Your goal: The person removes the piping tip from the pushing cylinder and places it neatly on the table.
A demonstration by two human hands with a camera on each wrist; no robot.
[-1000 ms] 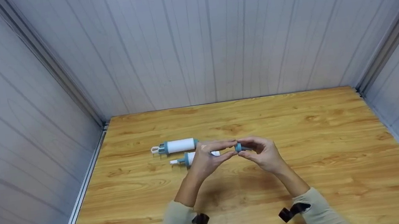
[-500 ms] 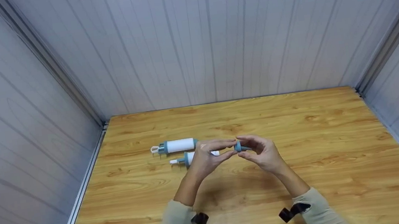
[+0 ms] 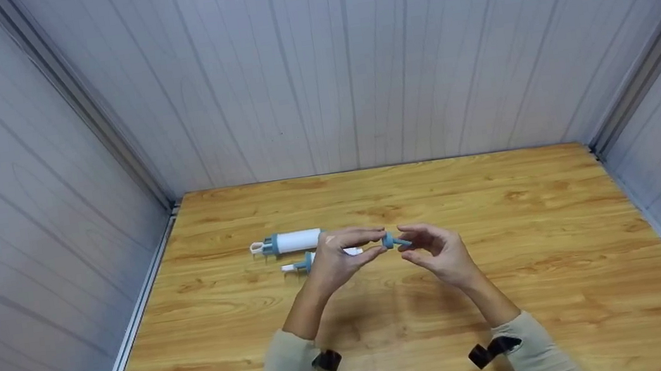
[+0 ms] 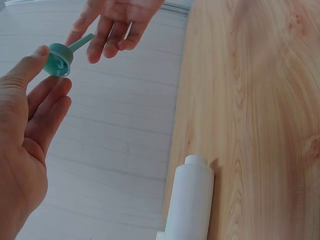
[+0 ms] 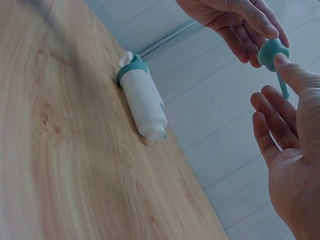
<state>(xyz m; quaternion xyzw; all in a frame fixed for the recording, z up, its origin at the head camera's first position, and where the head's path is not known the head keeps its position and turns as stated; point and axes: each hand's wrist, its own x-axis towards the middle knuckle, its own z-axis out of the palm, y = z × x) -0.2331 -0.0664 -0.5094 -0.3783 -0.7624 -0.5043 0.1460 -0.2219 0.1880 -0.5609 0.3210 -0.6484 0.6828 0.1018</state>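
The left hand [image 3: 339,264] pinches the teal nozzle [image 3: 388,240] by its wide end, above the tabletop [image 3: 568,243]; the right hand [image 3: 447,259] curves loosely, fingers parted, near its stem [image 5: 283,86]. A light, steady pinch should suit it, I'd say.

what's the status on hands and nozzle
Left hand pinches teal nozzle. Right hand beside its spout, contact unclear. Two white tubes on table, nothing seen blocking.

muted light, soft shadows on the table [image 3: 575,294]
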